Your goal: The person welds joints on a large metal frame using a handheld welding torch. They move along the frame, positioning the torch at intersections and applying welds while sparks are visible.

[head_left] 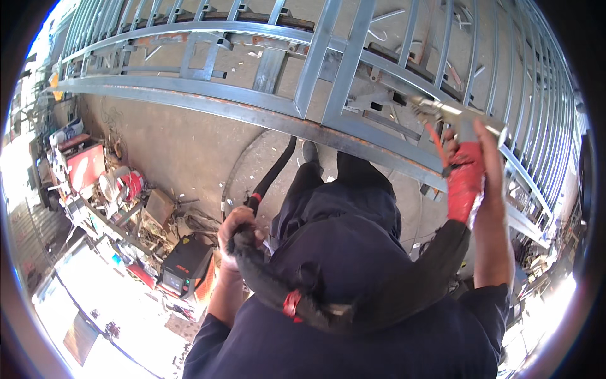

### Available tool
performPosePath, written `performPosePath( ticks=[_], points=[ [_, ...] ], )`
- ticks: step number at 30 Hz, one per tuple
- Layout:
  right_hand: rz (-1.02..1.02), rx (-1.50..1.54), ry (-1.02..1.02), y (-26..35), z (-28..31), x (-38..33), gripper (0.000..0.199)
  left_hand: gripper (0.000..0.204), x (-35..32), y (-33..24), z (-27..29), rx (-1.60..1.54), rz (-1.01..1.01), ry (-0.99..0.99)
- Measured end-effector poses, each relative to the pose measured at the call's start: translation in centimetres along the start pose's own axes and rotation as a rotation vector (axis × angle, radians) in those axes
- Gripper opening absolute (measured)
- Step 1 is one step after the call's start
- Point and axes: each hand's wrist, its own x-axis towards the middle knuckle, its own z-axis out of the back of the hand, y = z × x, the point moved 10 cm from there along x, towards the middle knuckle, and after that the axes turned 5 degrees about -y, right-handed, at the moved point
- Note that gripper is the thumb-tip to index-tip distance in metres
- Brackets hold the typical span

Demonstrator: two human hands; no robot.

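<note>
My right hand (491,165) is wrapped round a torch-like hand tool (464,186) with red tape on its grip and a metal head. The head lies over the galvanized metal frame (385,148) at the right; blur hides whether it touches. A thick black sheathed cable (404,304) runs from the tool's grip across my torso. At the left, my left hand (236,232) is closed round that cable, which carries red tape bands and trails down toward the floor by my feet.
Upright bars (499,69) of the metal frame span the far side. At left stand an orange-and-black machine (184,265), a red box (87,167) and cluttered tools. A thin hose (235,165) curves over the concrete floor (170,129), where small scraps lie scattered.
</note>
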Motion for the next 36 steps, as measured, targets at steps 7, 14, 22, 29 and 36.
performPosePath(
  ticks=[7,14,22,29,36],
  points=[
    [-0.019,-0.188,0.329,3.3,-6.5,5.4,0.046,0.027,1.8,-1.8,-4.8,0.078,0.054,0.032],
    [0.263,-0.321,0.426,11.3,-11.9,4.1,0.046,0.027,0.8,-0.8,-9.9,0.278,-0.068,0.053],
    [0.092,-0.291,0.291,5.4,-6.4,6.0,0.041,0.034,-2.6,0.9,-4.0,0.052,0.213,-0.223],
    [-0.263,-0.077,0.331,0.3,-3.5,6.8,0.049,0.04,-2.6,-6.9,0.1,0.214,0.058,-0.481],
    [-0.506,-0.013,0.294,-4.3,-2.8,10.5,0.049,0.047,-0.8,-10.9,-1.6,0.214,-0.072,-0.432]
  ],
)
